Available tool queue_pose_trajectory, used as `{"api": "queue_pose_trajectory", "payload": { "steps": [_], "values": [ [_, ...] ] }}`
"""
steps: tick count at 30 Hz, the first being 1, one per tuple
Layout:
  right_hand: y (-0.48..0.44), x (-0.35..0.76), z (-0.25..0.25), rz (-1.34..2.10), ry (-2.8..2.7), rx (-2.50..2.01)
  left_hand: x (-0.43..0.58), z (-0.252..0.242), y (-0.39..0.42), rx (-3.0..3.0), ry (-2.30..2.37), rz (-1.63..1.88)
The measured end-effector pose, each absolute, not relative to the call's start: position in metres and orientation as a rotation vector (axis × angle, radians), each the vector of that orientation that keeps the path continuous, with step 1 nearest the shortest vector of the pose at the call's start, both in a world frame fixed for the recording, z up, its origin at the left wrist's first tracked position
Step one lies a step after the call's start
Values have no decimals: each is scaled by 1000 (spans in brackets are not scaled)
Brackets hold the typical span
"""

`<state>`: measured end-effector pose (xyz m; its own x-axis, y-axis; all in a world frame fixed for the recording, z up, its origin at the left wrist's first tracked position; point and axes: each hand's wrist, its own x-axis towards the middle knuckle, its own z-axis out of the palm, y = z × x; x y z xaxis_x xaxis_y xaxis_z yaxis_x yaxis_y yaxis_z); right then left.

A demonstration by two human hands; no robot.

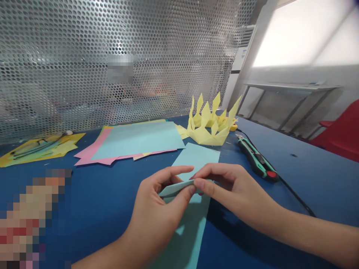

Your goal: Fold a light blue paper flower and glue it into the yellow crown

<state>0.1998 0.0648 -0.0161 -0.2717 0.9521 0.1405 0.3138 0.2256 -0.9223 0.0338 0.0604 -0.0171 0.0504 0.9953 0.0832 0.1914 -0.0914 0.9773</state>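
Between my hands is a small folded piece of light blue paper (pixel 176 189). My left hand (pixel 160 201) grips its left end, thumb along the near side and index finger reaching over. With thumb and index finger my right hand (pixel 224 185) pinches the right end of the same paper. Underneath lies a long light blue paper strip (pixel 193 228), flat on the blue table and partly covered by my hands. A green and black utility knife (pixel 256 157) rests to the right of my right hand.
A yellow paper crown (pixel 209 132) stands behind my hands. Light blue and pink sheets (pixel 137 138) are stacked at the back left, beside yellow scraps with glasses (pixel 39 145). A black cable (pixel 294 196) crosses the table (pixel 316 164) at right. A perforated metal panel (pixel 112 74) closes the back.
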Motion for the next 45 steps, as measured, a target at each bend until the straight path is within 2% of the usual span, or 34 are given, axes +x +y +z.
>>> {"api": "queue_pose_trajectory", "payload": {
  "steps": [5,18,26,45],
  "values": [
    [64,199,-17,1122,-1665,-1150,32,-17,62,1370,1334,1141],
    [66,204,-17,1023,-1653,-1223,34,-17,64,1267,1230,1006],
    [66,203,-15,1201,-1532,-1166,32,-18,67,1221,1215,1067],
    [64,202,-15,1064,-1542,-1128,30,-20,66,1292,1161,1079]
  ]
}}
